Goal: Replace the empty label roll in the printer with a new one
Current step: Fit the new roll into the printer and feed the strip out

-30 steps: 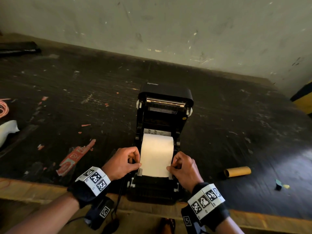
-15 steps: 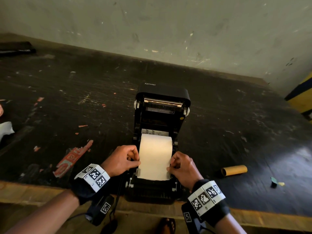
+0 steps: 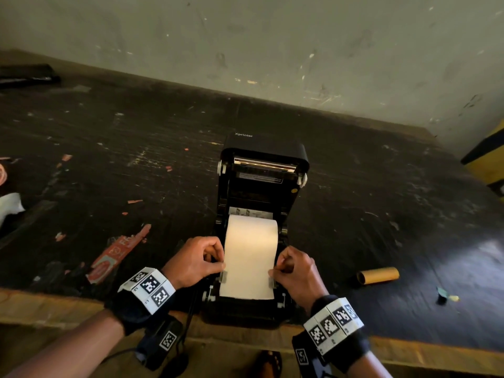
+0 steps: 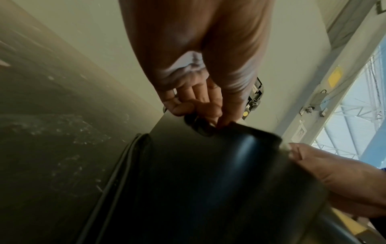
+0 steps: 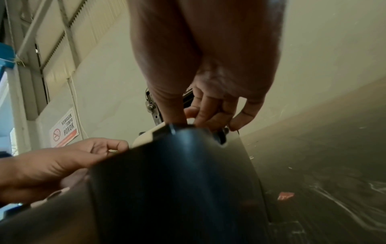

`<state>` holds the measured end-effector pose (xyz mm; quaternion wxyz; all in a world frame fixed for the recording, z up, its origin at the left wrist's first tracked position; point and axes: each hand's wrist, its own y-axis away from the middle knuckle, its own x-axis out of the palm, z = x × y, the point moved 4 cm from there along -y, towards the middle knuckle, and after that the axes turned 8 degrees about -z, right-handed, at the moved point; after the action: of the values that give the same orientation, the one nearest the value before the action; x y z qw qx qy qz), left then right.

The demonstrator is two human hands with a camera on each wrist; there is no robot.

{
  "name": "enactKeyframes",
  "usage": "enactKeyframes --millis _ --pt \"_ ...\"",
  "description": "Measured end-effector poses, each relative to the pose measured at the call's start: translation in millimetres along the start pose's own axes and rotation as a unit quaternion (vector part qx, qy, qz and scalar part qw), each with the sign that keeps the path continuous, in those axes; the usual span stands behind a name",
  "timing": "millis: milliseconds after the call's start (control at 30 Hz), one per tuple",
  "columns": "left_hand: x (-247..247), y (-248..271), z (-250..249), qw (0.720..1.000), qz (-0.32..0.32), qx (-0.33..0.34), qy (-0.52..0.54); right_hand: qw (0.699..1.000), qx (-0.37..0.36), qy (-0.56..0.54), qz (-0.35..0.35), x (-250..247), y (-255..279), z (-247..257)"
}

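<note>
Your black plastic label printer [image 3: 263,186] sits at the near edge of the scuffed dark tabletop [image 3: 109,159] with its lid flipped up and back, so the roll bay is wide open. The new white label roll [image 3: 249,255] is already sitting in that bay, and its paper runs forward over the front of the machine, lying flat between the two small grey guide tabs.

Your left hand [image 3: 195,261] has its fingers curled in and its thumb tip against the left edge of the paper — looks like a pinch right at the left guide. Your right hand [image 3: 296,268] mirrors it on the other side, fingers curled, thumb and fingertip nipping the right edge beside the right guide. From the wrist views the paper edge is mostly hidden behind the printer body, so I can't tell how much paper is actually between the fingers.

The empty brown cardboard core [image 3: 377,276] lies on its side on the table, well apart to the right of the printer. A torn red wrapper [image 3: 114,255] lies off to your left.
</note>
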<state>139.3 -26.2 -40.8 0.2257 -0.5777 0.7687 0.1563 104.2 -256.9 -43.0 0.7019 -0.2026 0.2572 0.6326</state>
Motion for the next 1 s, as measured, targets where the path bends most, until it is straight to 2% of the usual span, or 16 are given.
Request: enactKeyframes --millis 100,200,233,333,400,500,667,867,1000 --pt "-1 4 -3 1.000 0.014 0.014 -0.016 1.000 -0.025 -0.003 0.005 -2 8 1" --pt "-5 15 -7 0.995 -0.047 0.077 -0.051 0.993 -0.102 0.045 -0.028 -7 21 6" --pt "-4 20 -10 0.991 -0.047 0.106 -0.062 0.988 -0.137 0.069 -0.026 -7 26 8" --pt "11 32 -10 0.977 0.039 0.166 -0.129 0.971 -0.195 0.135 0.039 4 38 9" --pt "20 35 -8 0.965 0.059 0.195 -0.163 0.961 -0.211 0.168 0.064 9 40 5" --pt "24 35 -5 0.962 0.053 0.205 -0.170 0.952 -0.238 0.182 0.070 12 39 2" --pt "25 37 -5 0.955 0.028 0.232 -0.183 0.935 -0.296 0.198 0.018 19 46 4" --pt "27 45 -10 0.945 -0.003 0.270 -0.187 0.940 -0.297 0.170 0.002 17 53 9" --pt "31 59 -16 0.945 -0.014 0.272 -0.181 0.935 -0.315 0.164 -0.003 12 71 12"
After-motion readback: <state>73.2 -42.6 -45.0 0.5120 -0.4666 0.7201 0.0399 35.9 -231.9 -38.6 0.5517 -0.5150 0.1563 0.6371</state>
